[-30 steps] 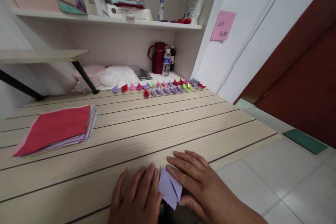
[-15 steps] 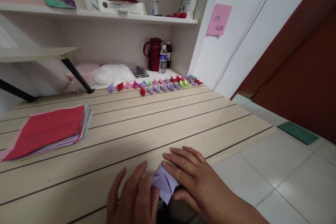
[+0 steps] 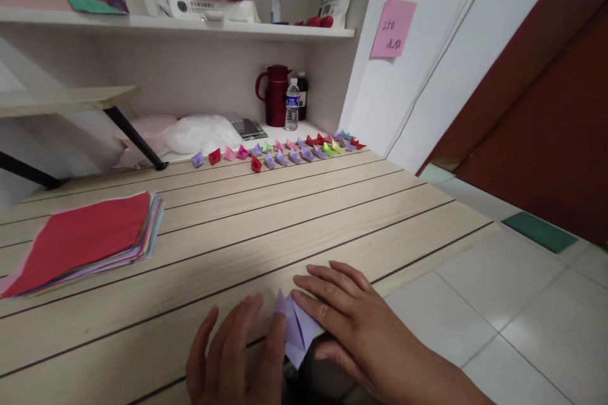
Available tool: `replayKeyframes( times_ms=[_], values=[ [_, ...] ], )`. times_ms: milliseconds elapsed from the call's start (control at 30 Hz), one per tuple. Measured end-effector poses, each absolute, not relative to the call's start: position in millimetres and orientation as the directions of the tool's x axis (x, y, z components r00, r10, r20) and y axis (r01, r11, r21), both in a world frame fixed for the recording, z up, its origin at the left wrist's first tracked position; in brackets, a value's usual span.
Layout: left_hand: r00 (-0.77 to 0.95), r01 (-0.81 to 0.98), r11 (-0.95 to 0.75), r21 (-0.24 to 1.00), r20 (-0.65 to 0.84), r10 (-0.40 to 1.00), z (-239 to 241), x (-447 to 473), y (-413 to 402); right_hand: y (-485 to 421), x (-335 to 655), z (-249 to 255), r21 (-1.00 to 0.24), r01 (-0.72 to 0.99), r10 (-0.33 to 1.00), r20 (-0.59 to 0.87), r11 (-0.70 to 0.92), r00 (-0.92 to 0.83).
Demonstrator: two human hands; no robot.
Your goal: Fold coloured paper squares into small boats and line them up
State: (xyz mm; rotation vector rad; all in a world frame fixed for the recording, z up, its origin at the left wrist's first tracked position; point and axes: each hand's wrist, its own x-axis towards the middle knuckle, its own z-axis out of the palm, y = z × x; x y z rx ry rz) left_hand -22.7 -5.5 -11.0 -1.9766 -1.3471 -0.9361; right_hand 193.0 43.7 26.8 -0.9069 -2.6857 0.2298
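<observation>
A small folded sheet of light purple origami paper (image 3: pixel 297 332) is at the front edge of the table, with slits between its flaps and a point standing up on its left side. My right hand (image 3: pixel 349 323) holds it from the right, index fingertip on its upper surface and thumb lower, beside the edge. On the other side, my left hand (image 3: pixel 237 354) grips the left flap with its index finger, its thumb mostly hidden and its other fingers spread apart. Farther back, several small folded paper boats in many colours, such as a red paper boat (image 3: pixel 256 164), stand in rows.
A stack of coloured paper (image 3: pixel 90 234), red on top, lies on the left. Behind the table (image 3: pixel 228 247) are a plastic bag (image 3: pixel 204 134), a dark red jug (image 3: pixel 276 98) and a water bottle (image 3: pixel 292 104). A small stand's black leg (image 3: pixel 135 139) rests at back left.
The left part of the purple paper has shifted, and a point now rises at its top left. My left hand has moved slightly left; my right hand stays nearly in place.
</observation>
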Motion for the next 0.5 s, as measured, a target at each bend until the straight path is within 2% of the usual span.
replayKeyframes(
  times_ms=[167, 333, 500],
  values=[
    [0.257, 0.92, -0.391, 0.001, 0.752, 0.607, -16, -19, -7, 44, 192, 27, -0.228, 0.568, 0.611, 0.229, 0.791, -0.758],
    [0.316, 0.86, -0.508, 0.037, 0.743, 0.59, -17, -19, -4, 45, 194, 28, -0.234, 0.562, 0.608, 0.25, 0.793, -0.754],
    [0.341, 0.874, -0.485, -0.03, 0.749, 0.568, -22, -20, -9, 36, 202, 17, -0.222, 0.529, 0.569, 0.43, 0.819, -0.701]
  ],
)
